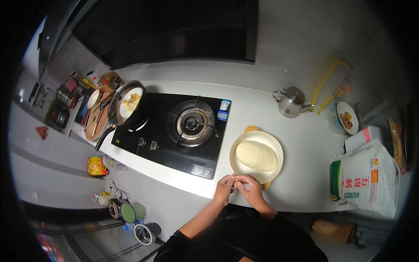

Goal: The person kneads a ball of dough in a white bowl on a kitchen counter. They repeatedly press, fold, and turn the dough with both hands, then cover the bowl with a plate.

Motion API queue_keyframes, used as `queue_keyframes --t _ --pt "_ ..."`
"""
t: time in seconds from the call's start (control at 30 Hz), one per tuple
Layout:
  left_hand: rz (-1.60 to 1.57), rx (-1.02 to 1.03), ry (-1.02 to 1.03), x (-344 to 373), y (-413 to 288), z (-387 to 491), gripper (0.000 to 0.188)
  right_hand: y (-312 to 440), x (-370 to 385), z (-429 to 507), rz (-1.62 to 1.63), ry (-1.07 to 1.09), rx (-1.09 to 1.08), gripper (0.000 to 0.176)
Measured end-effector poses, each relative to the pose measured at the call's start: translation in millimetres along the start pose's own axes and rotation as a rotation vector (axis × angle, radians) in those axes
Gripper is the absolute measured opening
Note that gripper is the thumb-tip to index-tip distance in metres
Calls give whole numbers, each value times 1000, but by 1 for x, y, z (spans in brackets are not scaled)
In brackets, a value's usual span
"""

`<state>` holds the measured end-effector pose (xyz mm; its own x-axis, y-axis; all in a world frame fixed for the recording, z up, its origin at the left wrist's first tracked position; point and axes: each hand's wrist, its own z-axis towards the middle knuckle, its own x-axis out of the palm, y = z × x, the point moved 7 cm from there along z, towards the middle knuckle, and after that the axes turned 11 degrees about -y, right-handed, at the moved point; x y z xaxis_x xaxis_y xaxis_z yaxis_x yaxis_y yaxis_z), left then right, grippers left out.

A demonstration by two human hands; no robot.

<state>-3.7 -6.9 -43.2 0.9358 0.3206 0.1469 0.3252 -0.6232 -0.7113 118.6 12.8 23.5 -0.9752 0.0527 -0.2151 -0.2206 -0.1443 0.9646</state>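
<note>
My left hand (224, 190) and my right hand (252, 191) meet at the fingertips, just over the near rim of a round cream-coloured dish (280, 149) with tan handles. Their fingers are bent and the tips touch; whether anything small is pinched between them cannot be made out. A smooth oval lump of pale dough (256, 156) lies in the dish, beyond both hands and apart from them. The dish stands on the white countertop (302, 177), to the right of a black gas hob (170, 149).
A frying pan (113, 113) holding a plate of food (131, 103) sits on the left burner. Behind the dough are a steel pot with a spout (291, 103) and a bowl of chopped food (347, 118). A large flour bag (365, 183) stands right; a bin (145, 233) is on the floor.
</note>
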Motion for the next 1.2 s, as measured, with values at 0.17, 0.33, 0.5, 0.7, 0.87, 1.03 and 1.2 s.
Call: queue_keyframes --t 0.17,0.33,0.5,0.7,0.87,1.03,1.2 --pt "-248 18 -16 -6 -2 -5 23 2 16 5 127 41 82 19" --pt "-438 0 83 -33 0 -7 23 16 46 4 215 172 106 22" --pt "-431 62 -13 -76 -8 -18 31 18 89 -13 205 187 56 20" --pt "-392 184 -160 -165 -16 -36 35 27 177 -45 310 242 161 13" --pt "-298 379 -260 -276 -25 -61 38 50 275 -92 344 303 168 12" --pt "-228 454 -324 -378 -38 -97 42 105 358 -129 184 311 -71 11" --pt "-238 441 -359 -451 -33 -116 42 147 420 -154 -10 330 -343 12"
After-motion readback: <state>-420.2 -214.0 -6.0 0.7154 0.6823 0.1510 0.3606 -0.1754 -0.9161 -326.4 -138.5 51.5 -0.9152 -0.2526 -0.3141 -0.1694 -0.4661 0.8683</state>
